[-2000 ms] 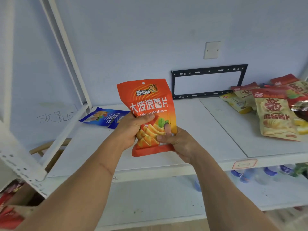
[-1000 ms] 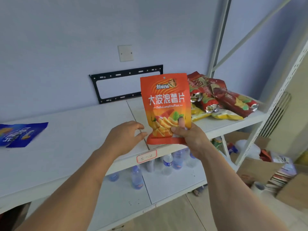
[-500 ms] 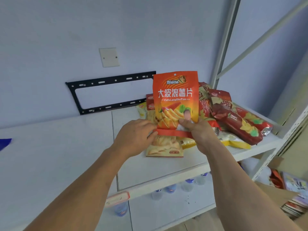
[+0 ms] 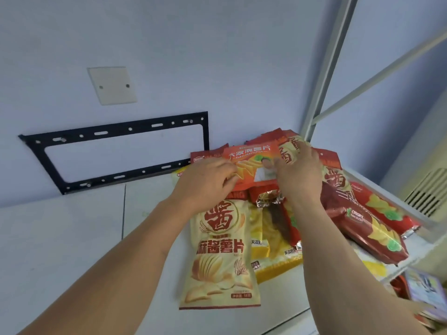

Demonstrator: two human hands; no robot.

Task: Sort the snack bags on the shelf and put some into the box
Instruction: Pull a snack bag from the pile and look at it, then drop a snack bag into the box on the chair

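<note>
An orange chip bag (image 4: 250, 160) lies tilted back over the pile of snack bags at the right end of the white shelf (image 4: 60, 238). My left hand (image 4: 205, 184) grips its lower left edge and my right hand (image 4: 297, 175) holds its lower right corner, thumb on the front. A cream chip bag (image 4: 219, 257) lies flat below my left hand. Yellow bags (image 4: 275, 257) and dark red bags (image 4: 362, 223) are heaped under and right of my right arm.
A black metal bracket (image 4: 116, 151) and a blank wall plate (image 4: 112, 85) are fixed on the wall behind the shelf. The shelf's white upright (image 4: 324, 68) stands at the right rear. Cardboard and papers (image 4: 425, 293) show below right.
The view swung right along the shelf to the pile. The orange bag went from upright in front of me down onto the pile, and my left hand came back onto it.
</note>
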